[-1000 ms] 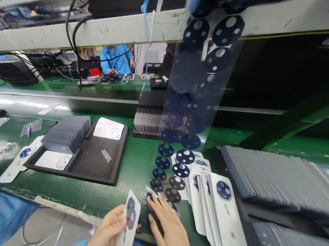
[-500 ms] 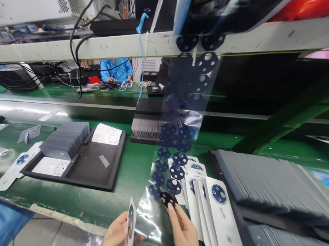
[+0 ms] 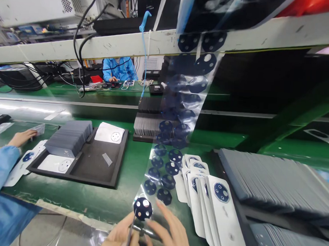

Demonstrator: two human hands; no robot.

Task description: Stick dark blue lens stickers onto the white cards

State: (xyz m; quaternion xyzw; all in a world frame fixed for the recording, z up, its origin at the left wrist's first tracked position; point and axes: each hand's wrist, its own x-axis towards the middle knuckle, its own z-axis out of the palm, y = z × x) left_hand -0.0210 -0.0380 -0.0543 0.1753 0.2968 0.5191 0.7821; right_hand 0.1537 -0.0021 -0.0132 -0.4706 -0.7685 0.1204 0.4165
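My left hand [image 3: 122, 234] holds a thin phone back panel [image 3: 130, 234], seen nearly edge-on. Just past its upper end is a dark round camera sticker [image 3: 143, 209] with several holes. Fingertips of my right hand [image 3: 171, 231] hold the sticker at its lower right edge, while the index finger stretches up, apart from it. Beyond my hands, a clear film strip [image 3: 157, 191] hangs from above, carrying two columns of similar dark stickers. To the right, white back panels [image 3: 217, 211] overlap in a fanned pile; dark round camera stickers show on several.
Left of centre lies a black tray [image 3: 113, 172] with grey sheets [image 3: 69, 137] packed upright. More packed grey sheets [image 3: 272, 178] stand at right. A co-worker's hand [image 3: 21, 138] and blue sleeve reach in from the left. A white beam [image 3: 124, 46] crosses above the green table.
My left hand has turned the panel, hiding its face. My right hand has moved left and down beside the panel's top. A co-worker's arm has entered from the left.
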